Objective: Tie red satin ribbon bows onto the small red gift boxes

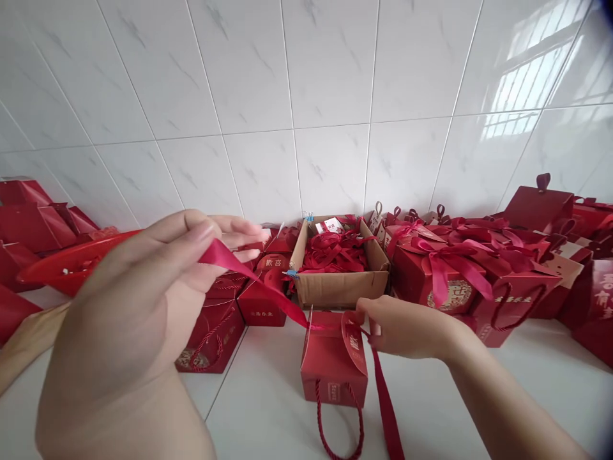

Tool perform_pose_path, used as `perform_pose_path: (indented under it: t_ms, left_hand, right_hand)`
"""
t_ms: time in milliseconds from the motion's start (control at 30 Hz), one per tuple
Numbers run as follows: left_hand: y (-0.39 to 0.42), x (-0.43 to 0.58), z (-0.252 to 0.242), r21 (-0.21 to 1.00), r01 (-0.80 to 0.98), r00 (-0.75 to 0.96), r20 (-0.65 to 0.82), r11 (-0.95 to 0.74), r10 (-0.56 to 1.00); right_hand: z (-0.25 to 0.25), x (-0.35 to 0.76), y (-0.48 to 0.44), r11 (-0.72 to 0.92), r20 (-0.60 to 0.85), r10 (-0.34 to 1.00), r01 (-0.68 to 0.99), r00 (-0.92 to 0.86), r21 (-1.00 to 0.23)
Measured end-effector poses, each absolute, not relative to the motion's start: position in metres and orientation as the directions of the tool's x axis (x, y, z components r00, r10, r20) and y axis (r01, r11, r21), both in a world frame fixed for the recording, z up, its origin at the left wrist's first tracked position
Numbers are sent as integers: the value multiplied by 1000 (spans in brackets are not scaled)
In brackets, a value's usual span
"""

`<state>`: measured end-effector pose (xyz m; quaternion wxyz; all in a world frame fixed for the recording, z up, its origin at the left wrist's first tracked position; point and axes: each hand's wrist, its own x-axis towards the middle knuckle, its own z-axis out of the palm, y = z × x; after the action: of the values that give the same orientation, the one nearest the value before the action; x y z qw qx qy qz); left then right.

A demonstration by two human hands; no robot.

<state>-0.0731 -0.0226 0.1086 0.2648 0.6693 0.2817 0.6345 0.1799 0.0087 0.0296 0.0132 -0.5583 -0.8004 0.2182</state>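
Note:
A small red gift box (pixel 330 367) with a twisted cord handle (pixel 320 428) stands on the white surface before me. A red satin ribbon (pixel 275 297) runs across its top, one end hanging down on the right. My left hand (pixel 129 313), close to the camera, pinches the ribbon's other end between thumb and fingers and draws it up to the left of the box. At the box's top right edge, the fingers of my right hand (pixel 407 326) are closed on the ribbon beside the folded flap; their tips are partly hidden.
Behind the box sits a cardboard carton (pixel 342 287) of loose ribbons (pixel 335 251). Finished red boxes with bows (pixel 445 262) crowd the right; more red boxes (pixel 263 303) stand left. A red basin (pixel 62 262) and another person's hand (pixel 33 338) are far left. A tiled wall (pixel 330 64) rises behind.

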Motion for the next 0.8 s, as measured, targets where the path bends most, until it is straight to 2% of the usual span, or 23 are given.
perform_pose_path:
  t_ms: [100,200,300,400,500,567,800]
  left_hand:
    - [-23,-74,110,793,72,173,588,-606,790]
    - [-20,-72,110,837,292,263,394,-462,880]
    - [-12,-72,103,688,637,248,244,-348,937]
    - [0,-76,92,468,850,247,51,-242,968]
    - [16,-78,83,299,937,224,-111,-182,968]
    - [27,-77,79,231,961,197,-192,-151,961]
    - [60,-68,66,261,946,293,-420,-195,859]
  right_hand:
    - [34,187,7,298,-195,904,886,-382,-355]
    - [40,197,4,287,-134,922,874,-363,-393]
    - [43,207,2,294,-78,928,845,-364,-447]
    - [42,213,1,275,-70,937,844,-344,-460]
    - [39,215,2,228,-117,944,864,-309,-448]
    - [37,214,3,202,-146,946,877,-291,-436]
    - [36,207,7,119,-252,936,893,-247,-433]
